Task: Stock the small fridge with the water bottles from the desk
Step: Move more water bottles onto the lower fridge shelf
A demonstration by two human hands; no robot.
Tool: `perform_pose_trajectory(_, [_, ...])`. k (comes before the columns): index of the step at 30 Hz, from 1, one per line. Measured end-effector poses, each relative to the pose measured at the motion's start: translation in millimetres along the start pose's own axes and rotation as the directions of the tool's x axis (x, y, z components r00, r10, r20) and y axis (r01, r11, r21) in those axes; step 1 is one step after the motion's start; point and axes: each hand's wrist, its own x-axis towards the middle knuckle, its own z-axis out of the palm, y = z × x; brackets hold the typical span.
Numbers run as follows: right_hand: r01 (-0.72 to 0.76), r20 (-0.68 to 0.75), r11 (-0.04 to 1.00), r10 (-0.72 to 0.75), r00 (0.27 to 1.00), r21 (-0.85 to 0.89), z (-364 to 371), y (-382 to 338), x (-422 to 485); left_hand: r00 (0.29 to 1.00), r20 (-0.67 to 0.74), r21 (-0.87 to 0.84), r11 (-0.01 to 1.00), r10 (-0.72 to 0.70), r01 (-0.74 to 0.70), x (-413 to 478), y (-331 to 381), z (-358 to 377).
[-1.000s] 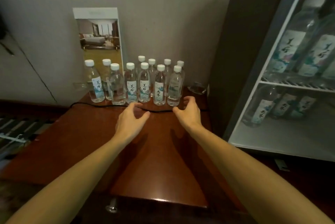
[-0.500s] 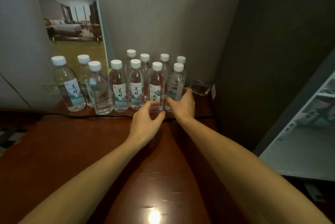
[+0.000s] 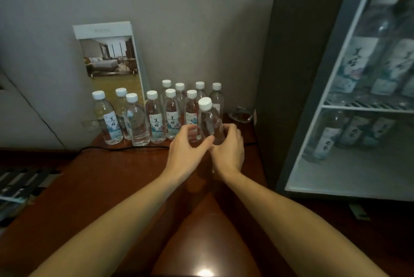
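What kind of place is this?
Probably a hotel guest room: a room-photo brochure stands against the wall, identical labelled water bottles crowd the wooden desk, and the small fridge holds more.

I face a plain grey wall [image 3: 201, 19], with a reddish-brown wooden desk [image 3: 100, 187] set against it and a dark upright panel [image 3: 298, 75] on my right. A photo card of a hotel room [image 3: 112, 57] leans on the wall. A black cable [image 3: 125, 148] crosses the desktop, and a bright glare [image 3: 205, 273] marks its near edge.
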Motion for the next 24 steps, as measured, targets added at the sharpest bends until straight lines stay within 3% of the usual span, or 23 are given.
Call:
perform_pose_trajectory(9, [0.118, 0.046, 0.992, -0.120, 0.992, 0.041, -87, -1, -94, 0.989, -0.135, -0.054, 0.996, 0.059, -0.067, -111, 48, 10])
perform_pose_trajectory(16, [0.158, 0.045, 0.986, -0.160, 0.986, 0.047, -168, 31, -134, 0.984, -0.090, -0.039, 0.987, 0.154, -0.158, -173, 84, 36])
perform_pose_trajectory(24, [0.088, -0.113, 0.996, -0.086, 0.990, 0.008, -244, 72, -125, 0.968, 0.071, -0.098, 0.968, 0.239, -0.232, -190, 125, 109])
